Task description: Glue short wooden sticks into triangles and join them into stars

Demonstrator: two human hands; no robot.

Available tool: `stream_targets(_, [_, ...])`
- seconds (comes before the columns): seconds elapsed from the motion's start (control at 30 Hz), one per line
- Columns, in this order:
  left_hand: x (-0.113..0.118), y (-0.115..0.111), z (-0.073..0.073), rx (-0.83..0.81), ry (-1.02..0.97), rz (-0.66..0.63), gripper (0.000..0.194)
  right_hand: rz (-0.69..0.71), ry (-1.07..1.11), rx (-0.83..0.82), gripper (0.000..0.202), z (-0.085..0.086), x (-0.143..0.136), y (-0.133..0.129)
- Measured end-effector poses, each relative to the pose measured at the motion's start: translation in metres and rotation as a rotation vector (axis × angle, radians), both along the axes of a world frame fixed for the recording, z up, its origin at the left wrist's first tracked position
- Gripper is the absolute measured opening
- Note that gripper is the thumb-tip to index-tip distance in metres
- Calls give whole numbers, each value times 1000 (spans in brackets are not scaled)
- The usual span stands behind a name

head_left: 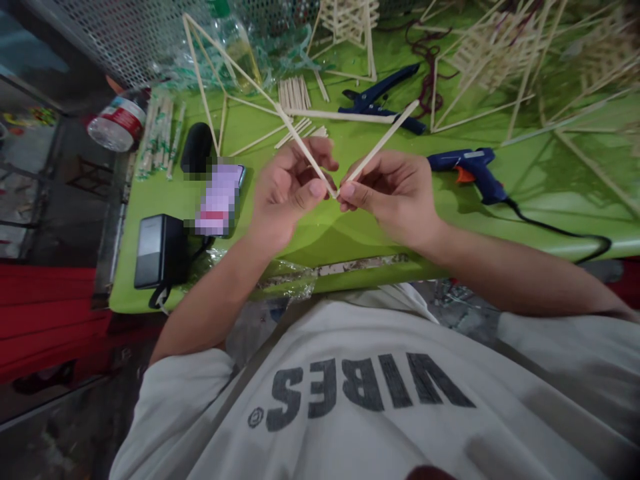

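Observation:
Between my hands, two pale wooden chopsticks meet end to end in a V, its point towards me. My left hand (293, 190) pinches the left chopstick (306, 152) near that point, thumb on top. With thumb and fingers, my right hand (393, 197) grips the right chopstick (383, 143) close to the same joint. The left chopstick slants up to a larger stick frame (225, 53) lying behind; whether they are joined I cannot tell. Another stick (340, 116) runs crosswise beyond my hands.
On the green table (310, 233) lie a blue glue gun (470, 167) with its cord, blue cutters (383, 93), a phone (220, 200), a black device (160, 250), wrapped chopsticks (160, 133) and cut sticks (294, 93). Stick frames (500, 53) stand at the back right. A bottle (235, 50) stands behind.

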State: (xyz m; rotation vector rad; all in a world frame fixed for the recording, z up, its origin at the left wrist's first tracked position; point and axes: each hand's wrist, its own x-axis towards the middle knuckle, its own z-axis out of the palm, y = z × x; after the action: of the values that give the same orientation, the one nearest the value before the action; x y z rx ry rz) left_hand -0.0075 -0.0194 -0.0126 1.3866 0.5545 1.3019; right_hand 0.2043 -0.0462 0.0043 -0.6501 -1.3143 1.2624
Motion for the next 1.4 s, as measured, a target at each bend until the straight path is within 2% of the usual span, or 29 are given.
stream_targets(0.13, [0,-10,13,-36,-65,37,59,-7,-58,54,49,-3,1,-1])
stream_targets(0.3, [7,-18,23,-164,-58,166,51,-38,-164,92,49,-7,3,-1])
stream_targets(0.43, [10,-15,21,-152,-133,170,40,-40,-212,105,51,-6,1,-2])
stream_targets(0.67, [9,-17,19,-123,-149,167,33,-42,-236,136,50,-9,-1,-4])
stream_targets(0.9, [9,-19,22,-107,-140,167,39,-25,-219,148,46,-11,-1,-4])
stream_targets(1.1, [9,-22,22,-58,-204,115,24,-33,-198,164,41,-12,-3,-4])
stream_targets(1.4, [9,-23,22,-78,-199,164,30,-43,-206,192,30,-13,-4,-5])
